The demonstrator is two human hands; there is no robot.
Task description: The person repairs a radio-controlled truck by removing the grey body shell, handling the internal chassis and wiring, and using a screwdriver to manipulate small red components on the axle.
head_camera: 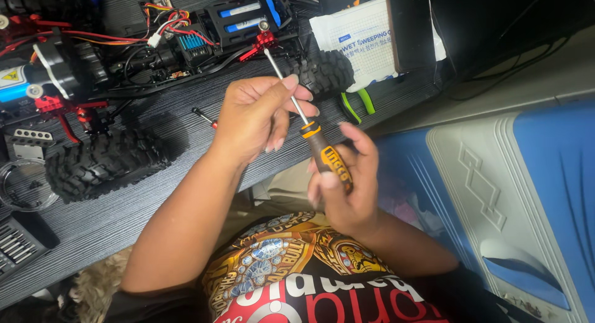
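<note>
The right hand (341, 180) grips the screwdriver (310, 134) handle; the left hand (257, 115) pinches its shaft, tip at the model truck's (155, 56) red mount at twelve o'clock. Keeping the shaft straight should prevent slipping.

Screwdriver (310, 134), orange-black handle, long steel shaft, tilted, tip on red RC car (155, 56) part.
</note>
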